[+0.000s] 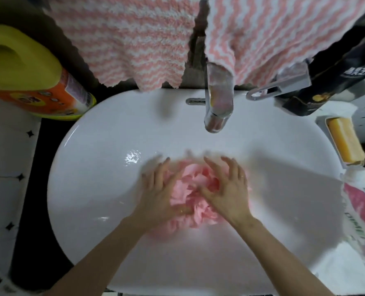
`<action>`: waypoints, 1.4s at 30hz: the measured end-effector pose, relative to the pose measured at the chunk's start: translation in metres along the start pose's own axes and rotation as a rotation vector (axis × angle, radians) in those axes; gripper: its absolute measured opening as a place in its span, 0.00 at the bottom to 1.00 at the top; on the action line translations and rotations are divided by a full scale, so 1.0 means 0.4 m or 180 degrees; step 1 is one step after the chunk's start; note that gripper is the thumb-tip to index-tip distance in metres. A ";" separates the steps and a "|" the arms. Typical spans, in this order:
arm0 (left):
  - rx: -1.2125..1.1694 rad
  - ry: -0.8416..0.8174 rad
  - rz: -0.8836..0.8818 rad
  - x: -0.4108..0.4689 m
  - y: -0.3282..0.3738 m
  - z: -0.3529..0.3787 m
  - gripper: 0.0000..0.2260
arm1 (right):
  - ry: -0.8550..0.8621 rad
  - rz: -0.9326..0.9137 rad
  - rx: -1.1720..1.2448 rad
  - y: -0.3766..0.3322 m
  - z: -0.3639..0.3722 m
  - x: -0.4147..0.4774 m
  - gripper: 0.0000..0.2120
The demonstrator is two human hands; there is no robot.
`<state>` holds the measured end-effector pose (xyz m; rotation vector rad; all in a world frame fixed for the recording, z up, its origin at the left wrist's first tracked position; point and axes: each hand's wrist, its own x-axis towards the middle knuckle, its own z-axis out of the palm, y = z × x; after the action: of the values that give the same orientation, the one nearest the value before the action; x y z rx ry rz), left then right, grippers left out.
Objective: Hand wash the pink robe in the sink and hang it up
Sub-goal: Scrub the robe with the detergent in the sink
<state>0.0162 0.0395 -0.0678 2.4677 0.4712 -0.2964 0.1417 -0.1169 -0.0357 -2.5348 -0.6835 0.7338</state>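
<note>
White sink (104, 146) holds our pink robe (195, 189), bunched at the basin's middle, with no clear long axis. Our left hand (163, 194) and right hand (228, 189) press it with spread grips, equally near.

Pretty dim shot overall, with the corners and the left side going almost black. The white sink (113, 133) is the brightest thing and there's a small hot glare spot on the water left of centre. Soft shadows fall right of the hands across the basin, so the light seems to come from the upper left. Both hands, left hand (160, 195) and right hand (226, 189), have smeared fingertips from motion blur. Heavy wide-angle warping bends the sink rim and the yellow bottle (27, 69) at the edges. The whole frame is soft, and the tap (217, 103) is hazy.
</note>
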 end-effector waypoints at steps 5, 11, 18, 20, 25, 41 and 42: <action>0.0386 0.0407 0.0044 -0.007 0.047 0.106 0.47 | -0.0059 -0.0141 -0.0790 0.008 0.139 0.001 0.31; 0.0369 0.0920 0.0028 0.059 0.043 0.118 0.25 | 0.0716 -0.0400 -0.0827 0.013 0.160 0.066 0.20; 0.0713 0.0683 0.1272 0.171 -0.015 0.057 0.19 | 0.0833 -0.0136 -0.0594 -0.003 0.150 0.141 0.18; 0.0823 0.0242 0.1527 0.214 -0.044 0.034 0.25 | 0.0790 0.0014 -0.0636 -0.013 0.148 0.168 0.19; 0.1027 -0.0004 0.1649 0.244 -0.019 -0.022 0.30 | 0.0113 -0.0031 -0.1248 -0.019 0.130 0.189 0.23; 0.0833 0.0153 0.1690 -0.036 -0.080 -0.004 0.18 | 0.0087 -0.1779 -0.0819 0.113 0.046 -0.051 0.28; 0.0546 0.0205 0.1594 -0.033 -0.082 -0.017 0.16 | -0.0097 -0.1568 -0.0452 0.104 0.026 -0.049 0.27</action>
<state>-0.0084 0.0647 -0.0754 2.6645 -0.1611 -0.0515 0.1351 -0.1581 -0.0575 -2.3270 -1.3462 0.5628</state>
